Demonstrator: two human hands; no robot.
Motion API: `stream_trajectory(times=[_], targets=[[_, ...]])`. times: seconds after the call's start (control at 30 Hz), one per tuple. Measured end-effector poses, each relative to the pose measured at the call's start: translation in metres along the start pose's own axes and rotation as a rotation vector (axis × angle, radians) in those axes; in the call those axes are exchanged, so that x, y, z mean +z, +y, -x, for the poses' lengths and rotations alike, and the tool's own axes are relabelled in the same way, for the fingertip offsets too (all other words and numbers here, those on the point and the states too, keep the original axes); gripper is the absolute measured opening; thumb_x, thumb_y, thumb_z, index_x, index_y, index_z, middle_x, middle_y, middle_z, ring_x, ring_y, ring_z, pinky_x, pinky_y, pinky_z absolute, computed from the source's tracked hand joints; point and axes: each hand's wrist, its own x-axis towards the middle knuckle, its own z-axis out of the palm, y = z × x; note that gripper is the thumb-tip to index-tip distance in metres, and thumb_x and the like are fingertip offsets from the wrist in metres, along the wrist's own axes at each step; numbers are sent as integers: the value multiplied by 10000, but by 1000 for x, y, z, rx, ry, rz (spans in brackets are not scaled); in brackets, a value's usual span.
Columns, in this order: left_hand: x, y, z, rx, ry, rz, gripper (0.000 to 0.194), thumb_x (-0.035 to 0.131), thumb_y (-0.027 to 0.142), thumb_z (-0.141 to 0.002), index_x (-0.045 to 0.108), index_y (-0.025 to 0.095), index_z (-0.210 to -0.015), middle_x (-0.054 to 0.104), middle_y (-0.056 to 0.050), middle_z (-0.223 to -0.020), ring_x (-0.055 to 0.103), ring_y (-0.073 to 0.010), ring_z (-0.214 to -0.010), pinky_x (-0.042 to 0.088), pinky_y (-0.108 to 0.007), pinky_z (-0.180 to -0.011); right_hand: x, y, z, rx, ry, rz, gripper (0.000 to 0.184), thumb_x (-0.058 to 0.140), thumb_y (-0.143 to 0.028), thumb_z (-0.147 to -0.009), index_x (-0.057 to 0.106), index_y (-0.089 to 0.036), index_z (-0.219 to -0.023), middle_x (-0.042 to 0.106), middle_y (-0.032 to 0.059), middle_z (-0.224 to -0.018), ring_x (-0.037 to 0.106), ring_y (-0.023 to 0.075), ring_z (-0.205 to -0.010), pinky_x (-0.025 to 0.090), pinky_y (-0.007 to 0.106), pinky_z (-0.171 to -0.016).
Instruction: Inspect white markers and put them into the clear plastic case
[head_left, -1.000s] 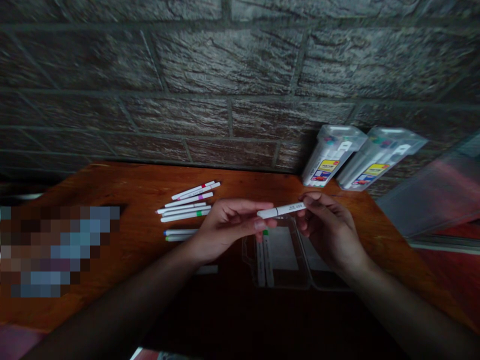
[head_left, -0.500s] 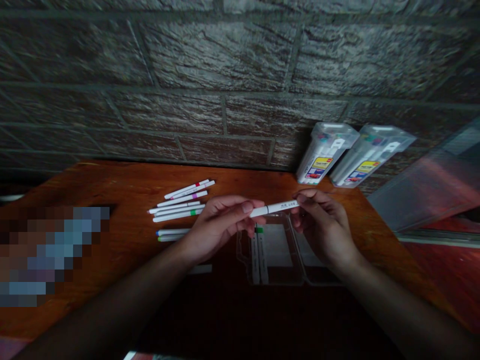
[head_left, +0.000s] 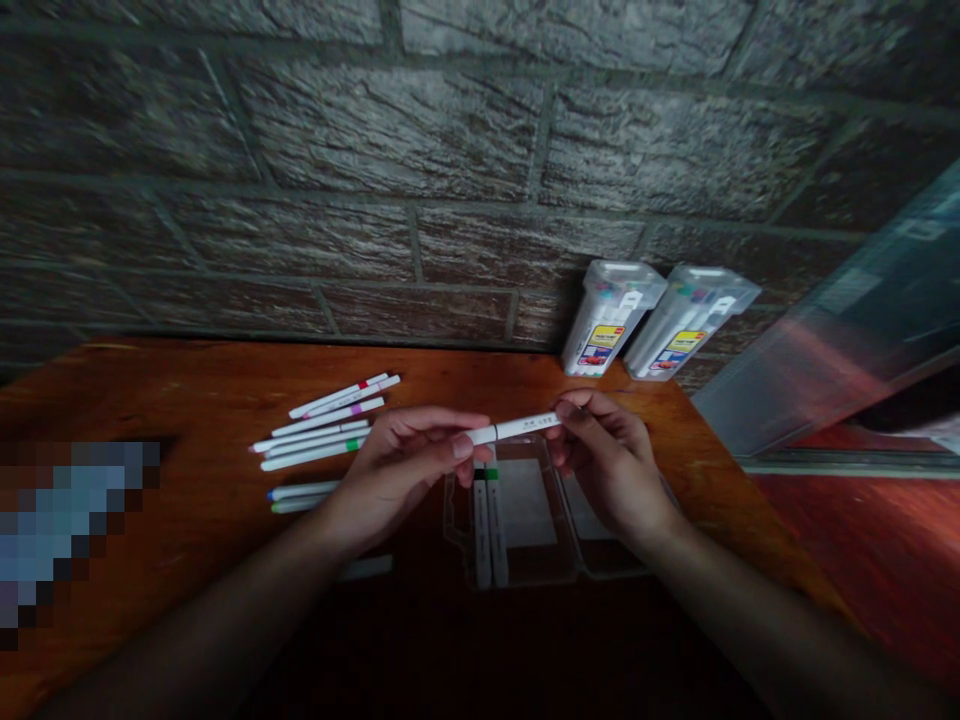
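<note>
A white marker [head_left: 517,428] with a thin dark ring is held level between my two hands. My left hand [head_left: 409,460] pinches its left end, and my right hand [head_left: 611,450] grips the right end between thumb and fingers. Below them lies an open clear plastic case [head_left: 574,560]. Two white markers [head_left: 486,530], one with a black band and one with a green band, lie side by side in its left half. My right hand and forearm cover part of the case's right half.
Several white markers [head_left: 322,440] with coloured bands lie loose left of my left hand, partly behind it. Two closed marker cases [head_left: 604,330] stand at the back right against the stone-block wall [head_left: 465,130]. All rest on a wooden table [head_left: 187,400]; a pixelated patch hides its left side.
The view has swung to the right, so everything appears further left. Both hands keep the same hold on the marker.
</note>
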Motion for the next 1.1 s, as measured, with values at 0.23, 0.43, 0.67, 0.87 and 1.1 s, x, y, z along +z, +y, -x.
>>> stream_trajectory(times=[0.23,0.43,0.67,0.87,1.1], targets=[[-3,-1,0,8,-16,41,187,872,218,-832,877,166,-1011,844,-99,-851,746,-140,-705,601,-204,-639,2,-2,1,7,6,5,191,853,-367,-842,747,-210,-813,689,-13,-681,578,87,-493,434,202,-420],[-5,0,-3,-1,-13,104,185,820,212,-861,874,135,-1021,842,-124,-846,746,-163,-693,601,-238,-635,4,-3,2,31,12,15,178,860,-360,-826,762,-213,-811,702,-11,-686,579,85,-489,445,195,-424],[-6,0,-4,-3,-5,129,214,847,235,-857,867,142,-1049,841,-120,-846,725,-152,-650,590,-257,-637,4,-5,2,18,5,38,173,862,-369,-839,792,-211,-827,719,-2,-698,575,85,-483,452,195,-420],[-7,-4,-4,-9,2,119,229,860,222,-845,863,153,-1063,841,-111,-864,701,-131,-651,567,-249,-645,1,-3,-1,17,10,42,212,899,-393,-809,812,-203,-841,725,6,-698,582,94,-470,456,197,-397],[-11,-6,-6,1,-32,109,251,823,241,-899,850,163,-1136,843,-119,-928,701,-128,-668,565,-257,-679,3,-4,1,6,-3,72,218,912,-390,-801,806,-202,-839,711,-2,-691,581,91,-474,460,191,-401]])
